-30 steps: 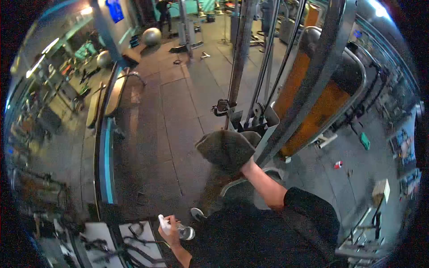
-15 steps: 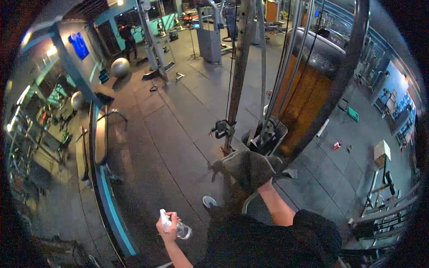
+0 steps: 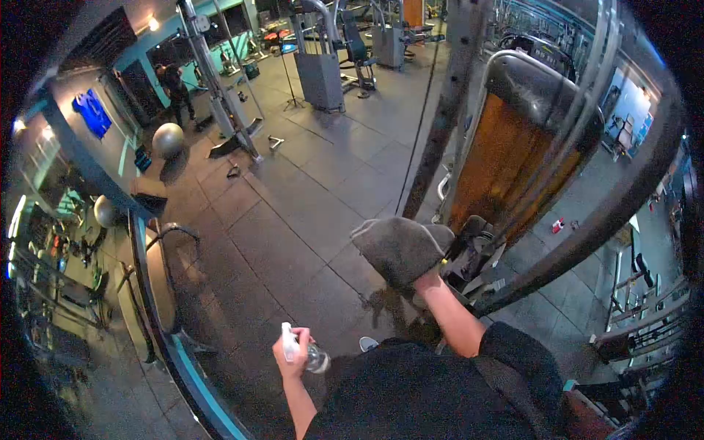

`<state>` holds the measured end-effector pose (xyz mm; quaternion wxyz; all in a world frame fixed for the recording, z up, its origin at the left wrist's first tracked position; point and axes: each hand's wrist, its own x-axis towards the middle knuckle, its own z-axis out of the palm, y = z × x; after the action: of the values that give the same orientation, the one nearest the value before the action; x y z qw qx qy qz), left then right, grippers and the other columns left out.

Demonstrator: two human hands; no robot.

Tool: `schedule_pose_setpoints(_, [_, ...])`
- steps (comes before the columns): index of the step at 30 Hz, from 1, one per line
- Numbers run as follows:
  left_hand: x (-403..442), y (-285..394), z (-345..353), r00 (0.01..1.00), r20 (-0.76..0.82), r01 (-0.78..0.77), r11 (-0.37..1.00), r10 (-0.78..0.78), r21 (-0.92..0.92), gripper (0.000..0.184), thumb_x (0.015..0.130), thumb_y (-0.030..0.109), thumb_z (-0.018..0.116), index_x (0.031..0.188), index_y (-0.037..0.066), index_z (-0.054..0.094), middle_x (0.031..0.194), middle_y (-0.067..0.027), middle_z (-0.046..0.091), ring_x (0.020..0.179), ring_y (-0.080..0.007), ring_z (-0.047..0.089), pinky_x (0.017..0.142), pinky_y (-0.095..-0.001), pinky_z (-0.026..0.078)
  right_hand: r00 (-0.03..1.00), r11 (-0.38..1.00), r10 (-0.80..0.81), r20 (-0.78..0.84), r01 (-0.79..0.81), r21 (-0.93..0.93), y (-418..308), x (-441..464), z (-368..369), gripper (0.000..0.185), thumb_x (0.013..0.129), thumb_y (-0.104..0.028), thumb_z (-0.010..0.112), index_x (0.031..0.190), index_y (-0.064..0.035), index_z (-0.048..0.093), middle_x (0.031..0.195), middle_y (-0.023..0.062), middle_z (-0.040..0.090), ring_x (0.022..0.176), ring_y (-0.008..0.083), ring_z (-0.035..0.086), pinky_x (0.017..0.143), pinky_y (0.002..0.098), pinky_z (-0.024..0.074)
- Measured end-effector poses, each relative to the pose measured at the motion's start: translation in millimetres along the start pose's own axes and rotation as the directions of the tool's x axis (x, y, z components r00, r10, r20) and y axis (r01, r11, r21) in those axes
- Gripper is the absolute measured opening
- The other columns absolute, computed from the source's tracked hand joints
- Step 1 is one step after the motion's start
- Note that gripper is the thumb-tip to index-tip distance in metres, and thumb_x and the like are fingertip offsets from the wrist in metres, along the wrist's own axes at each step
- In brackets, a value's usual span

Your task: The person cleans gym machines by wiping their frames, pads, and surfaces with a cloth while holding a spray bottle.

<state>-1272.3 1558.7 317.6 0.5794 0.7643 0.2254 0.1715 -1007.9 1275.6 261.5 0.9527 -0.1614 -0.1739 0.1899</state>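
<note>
My left hand (image 3: pixel 291 356) is wrapped round the neck of a clear spray bottle (image 3: pixel 317 360) with a white trigger head, low in the view. A dark grey cloth (image 3: pixel 400 251) covers my right hand (image 3: pixel 425 282), so its fingers are hidden and only the wrist side shows. The cloth hangs in front of the lower part of a metal machine frame (image 3: pixel 449 110), close to its base. Whether it touches the frame I cannot tell.
A machine with an orange-brown panel (image 3: pixel 499 161) stands at the right, beside a thick curved bar (image 3: pixel 579 257). A silver exercise ball (image 3: pixel 169 140) and a person (image 3: pixel 174 88) are at the back left. A mirror edge (image 3: pixel 158 293) runs down the left.
The view has turned and moved toward the machine frame. My right hand with the cloth has shifted around the frame's base. The bottle stays in my left hand, now slightly further right.
</note>
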Motion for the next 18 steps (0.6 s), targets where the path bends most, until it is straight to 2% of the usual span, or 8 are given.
schedule_pose_setpoints(4, [67.1, -11.5, -23.8, 0.999, -0.043, -0.025, 0.999, 0.023, -0.042, 0.012, 0.096, 0.009, 0.07, 0.097, -0.003, 0.068, 0.08, -0.0094, 0.071, 0.07, -0.0173, 0.071, 0.065, -0.0303, 0.056, 1.0, 1.0, -0.009, 0.014, 0.009, -0.02, 21.0, 53.9, 3.8, 0.05, 0.108, -0.038, 0.044, 0.144, -0.0063, 0.054, 0.147, 0.0137, 0.057, 0.133, 0.0341, 0.054, 0.119, 0.051, 0.0385])
schedule_pose_setpoints(6, [91.8, -25.2, -28.7, 0.997, -0.031, 0.063, 0.984, -0.069, -0.169, 0.018, 0.095, 0.015, 0.073, 0.094, -0.002, 0.069, 0.08, -0.0092, 0.071, 0.071, -0.0161, 0.07, 0.067, -0.0308, 0.055, 1.0, 0.999, -0.031, 0.005, 0.031, -0.019, 31.5, 71.1, 0.4, 0.05, 0.108, -0.038, 0.044, 0.145, -0.0064, 0.054, 0.147, 0.0137, 0.056, 0.134, 0.0341, 0.054, 0.119, 0.051, 0.0383])
schedule_pose_setpoints(8, [119.6, -40.6, -37.5, 0.996, 0.025, 0.082, 0.995, -0.08, -0.062, 0.019, 0.094, 0.016, 0.075, 0.093, -0.003, 0.071, 0.078, -0.0092, 0.072, 0.07, -0.0159, 0.072, 0.066, -0.0311, 0.055, 0.997, 0.997, -0.074, -0.018, 0.074, -0.025, 42.0, 84.5, -4.0, 0.05, 0.108, -0.039, 0.044, 0.145, -0.0064, 0.054, 0.148, 0.0136, 0.056, 0.134, 0.0341, 0.054, 0.119, 0.051, 0.0382])
schedule_pose_setpoints(10, [150.9, -50.1, -43.3, 0.995, 0.096, 0.019, 0.996, -0.028, 0.092, 0.02, 0.092, 0.017, 0.076, 0.091, -0.002, 0.072, 0.077, -0.008, 0.073, 0.069, -0.016, 0.073, 0.067, -0.0313, 0.056, 0.991, 0.991, -0.129, -0.034, 0.128, -0.032, 51.7, 97.8, -7.6, 0.05, 0.108, -0.039, 0.044, 0.145, -0.0064, 0.053, 0.148, 0.0136, 0.056, 0.134, 0.0341, 0.053, 0.119, 0.051, 0.038])
schedule_pose_setpoints(11, [167.6, -52.2, -46.0, 0.984, 0.146, 0.09, 0.993, -0.1, 0.077, 0.02, 0.093, 0.019, 0.076, 0.092, 0.0, 0.073, 0.078, -0.0077, 0.074, 0.071, -0.0165, 0.074, 0.068, -0.0313, 0.056, 0.986, 0.987, -0.158, -0.049, 0.157, -0.039, 57.0, 102.5, -9.1, 0.05, 0.108, -0.039, 0.044, 0.145, -0.0064, 0.053, 0.148, 0.0136, 0.056, 0.134, 0.0341, 0.053, 0.119, 0.051, 0.0379])
schedule_pose_setpoints(13, [210.7, -49.4, -58.4, 0.973, 0.23, -0.05, 0.985, 0.011, 0.167, 0.019, 0.092, 0.02, 0.077, 0.092, 0.001, 0.073, 0.079, -0.007, 0.073, 0.071, -0.0155, 0.074, 0.069, -0.0303, 0.056, 0.968, 0.972, -0.235, -0.084, 0.231, -0.051, 69.8, 117.6, -6.1, 0.051, 0.108, -0.039, 0.044, 0.146, -0.0065, 0.053, 0.148, 0.0136, 0.056, 0.135, 0.0341, 0.053, 0.12, 0.051, 0.0377])
schedule_pose_setpoints(15, [250.9, -34.9, -70.6, 0.948, 0.309, 0.056, 0.997, -0.072, 0.06, 0.017, 0.094, 0.016, 0.075, 0.095, -0.001, 0.071, 0.08, -0.0074, 0.073, 0.07, -0.0146, 0.071, 0.067, -0.0294, 0.056, 0.942, 0.951, -0.306, -0.135, 0.298, -0.077, 83.4, 127.8, -4.9, 0.051, 0.108, -0.039, 0.044, 0.146, -0.0065, 0.053, 0.148, 0.0136, 0.056, 0.135, 0.0341, 0.053, 0.12, 0.051, 0.0376])
schedule_pose_setpoints(18, [317.3, -31.1, -88.5, 0.912, 0.408, -0.021, 0.998, 0.046, -0.065, 0.015, 0.096, 0.012, 0.072, 0.095, -0.003, 0.07, 0.078, -0.0074, 0.072, 0.067, -0.014, 0.07, 0.064, -0.0292, 0.055, 0.89, 0.91, -0.415, -0.189, 0.4, -0.111, 100.5, 137.1, -1.3, 0.051, 0.108, -0.039, 0.044, 0.146, -0.0066, 0.053, 0.149, 0.0135, 0.055, 0.135, 0.0341, 0.053, 0.12, 0.051, 0.0373])
